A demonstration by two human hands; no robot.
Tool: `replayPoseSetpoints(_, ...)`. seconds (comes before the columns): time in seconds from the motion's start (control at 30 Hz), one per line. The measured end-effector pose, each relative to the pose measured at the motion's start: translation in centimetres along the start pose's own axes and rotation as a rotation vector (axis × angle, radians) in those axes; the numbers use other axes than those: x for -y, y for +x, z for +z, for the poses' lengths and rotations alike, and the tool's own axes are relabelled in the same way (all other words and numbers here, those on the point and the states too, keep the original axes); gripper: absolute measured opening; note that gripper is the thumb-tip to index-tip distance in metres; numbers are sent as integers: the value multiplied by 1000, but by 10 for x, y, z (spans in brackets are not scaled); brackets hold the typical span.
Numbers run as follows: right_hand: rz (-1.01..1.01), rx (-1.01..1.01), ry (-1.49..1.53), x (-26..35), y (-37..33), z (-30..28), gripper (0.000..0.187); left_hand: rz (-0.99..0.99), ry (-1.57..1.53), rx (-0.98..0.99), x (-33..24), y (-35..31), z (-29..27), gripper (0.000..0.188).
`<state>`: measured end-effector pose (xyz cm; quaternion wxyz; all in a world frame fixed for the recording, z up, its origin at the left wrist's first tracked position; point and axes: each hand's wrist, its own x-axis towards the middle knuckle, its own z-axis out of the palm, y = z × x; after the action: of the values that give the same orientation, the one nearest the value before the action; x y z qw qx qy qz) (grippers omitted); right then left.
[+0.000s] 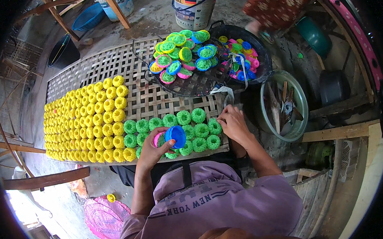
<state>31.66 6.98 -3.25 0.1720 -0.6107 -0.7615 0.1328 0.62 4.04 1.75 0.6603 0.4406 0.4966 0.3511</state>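
Note:
My left hand (149,151) grips small round plastic cups: a blue cup (177,136) faces up, and a pink cup (155,139) shows beside it against the palm. Below the cups lie rows of green ring-shaped nests of fine strands, such as the green nest (198,115). My right hand (234,123) is at the right end of these rows, its fingers bent together next to the end green nest (215,126). Whether something is between those fingertips is hidden. Many yellow nests (98,131) fill the left part of the woven bamboo rack (146,91).
A black tray (186,91) beyond the rack bears heaped cups filled with green strands (176,48). Behind it, a black basin (263,53) holds loose coloured cups. A clear tub (303,120) with wood pieces stands at right. A person's patterned clothing (276,9) shows at the top.

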Motion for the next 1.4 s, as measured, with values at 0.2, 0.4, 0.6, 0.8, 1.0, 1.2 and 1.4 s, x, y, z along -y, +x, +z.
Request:
replayPoseSetpoints(0.2,-7,162,-72,-6,0,-3,21,-11,11,3,1,-6,0,51)
replayPoseSetpoints(0.4,41,137,-187,15,2,-21,42,-20,-85,12,11,-1,5,52)
replayPoseSetpoints(0.6,-502,232,678,68,-5,-54,76,-25,-109,107,10,-4,43,54)
replayPoseSetpoints(0.8,-283,164,779,44,14,-92,66,50,-256,100,-2,-9,40,51)
replayPoseSetpoints(1.0,-94,-635,253,5,69,-140,81,89,-922,148,-2,-18,22,67)
replayPoseSetpoints(1.2,-399,-334,208,70,58,-100,32,111,-968,152,-8,-18,22,51)
replayPoseSetpoints(1.4,-602,-140,347,136,24,-44,17,148,-752,70,-3,-15,29,49)
